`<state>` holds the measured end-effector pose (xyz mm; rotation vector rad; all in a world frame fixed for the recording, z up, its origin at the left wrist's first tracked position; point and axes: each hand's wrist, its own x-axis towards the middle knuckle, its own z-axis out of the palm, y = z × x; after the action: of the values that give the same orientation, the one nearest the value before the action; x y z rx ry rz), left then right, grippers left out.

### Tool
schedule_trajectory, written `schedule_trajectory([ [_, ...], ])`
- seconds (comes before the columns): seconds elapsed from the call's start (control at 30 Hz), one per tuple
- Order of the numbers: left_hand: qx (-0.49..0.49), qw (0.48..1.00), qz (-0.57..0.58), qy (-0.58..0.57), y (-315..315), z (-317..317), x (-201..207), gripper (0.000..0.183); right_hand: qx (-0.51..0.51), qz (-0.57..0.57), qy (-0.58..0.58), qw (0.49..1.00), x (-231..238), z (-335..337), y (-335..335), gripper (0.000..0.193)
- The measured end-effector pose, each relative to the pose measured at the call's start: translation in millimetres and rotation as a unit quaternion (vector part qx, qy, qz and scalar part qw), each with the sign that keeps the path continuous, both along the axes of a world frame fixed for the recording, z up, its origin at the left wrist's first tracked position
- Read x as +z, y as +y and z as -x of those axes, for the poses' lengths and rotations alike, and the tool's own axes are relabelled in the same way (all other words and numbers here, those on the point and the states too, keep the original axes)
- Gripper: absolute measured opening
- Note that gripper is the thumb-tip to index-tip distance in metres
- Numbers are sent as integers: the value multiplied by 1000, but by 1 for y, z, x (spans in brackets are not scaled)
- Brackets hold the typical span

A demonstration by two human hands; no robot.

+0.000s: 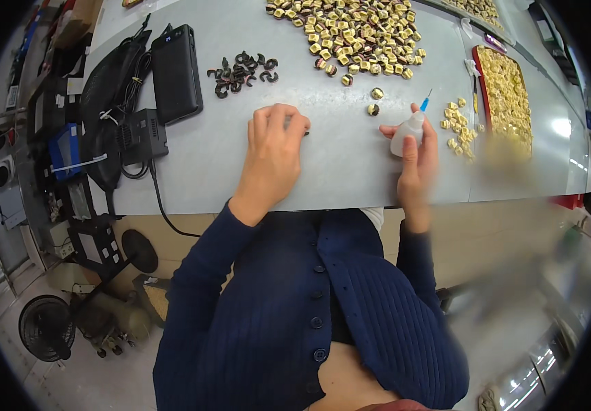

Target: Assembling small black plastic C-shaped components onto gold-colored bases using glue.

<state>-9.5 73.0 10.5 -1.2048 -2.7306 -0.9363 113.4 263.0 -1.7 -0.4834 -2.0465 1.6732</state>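
Observation:
My right hand (413, 179) holds a small translucent squeeze bottle (405, 139), its blue needle tip (425, 104) pointing up and away. My left hand (270, 156) is closed low over the table, fingers curled. At its thumb and index tip shows the edge of a small dark piece (306, 133), mostly hidden. Beyond that hand lies a loose group of black curved pieces (241, 71). Two yellow-and-dark blocks, a farther block (377, 93) and a nearer block (373, 109), sit apart from a large pile of similar blocks (350, 38). Small pale yellow pieces (458, 127) lie right of the bottle.
A red-rimmed tray (479, 68) full of pale yellow pieces stands at the right. On the left are a black rectangular case (175, 75), a black adapter (143, 135) and cables. The grey table's (336, 181) near edge runs in front of me. A fan (47, 327) stands lower left.

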Motion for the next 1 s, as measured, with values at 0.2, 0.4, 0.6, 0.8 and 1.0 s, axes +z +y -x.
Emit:
schedule_trajectory([
  [0.2,6,998,-64,-5,7,12,-8,17,-19,93,23,995,2,4,-4,38],
  [0.4,18,986,-154,-59,4,16,-6,23,-102,179,33,978,-4,4,-2,32],
  [0.6,0,988,-145,-50,4,16,-16,17,-74,294,133,943,0,16,-8,31],
  [0.8,-64,987,-140,-35,0,16,-19,20,-107,297,114,942,0,17,-15,29],
  [1.0,-51,985,-156,-57,-9,10,-5,30,-67,240,96,964,0,7,-18,30],
])
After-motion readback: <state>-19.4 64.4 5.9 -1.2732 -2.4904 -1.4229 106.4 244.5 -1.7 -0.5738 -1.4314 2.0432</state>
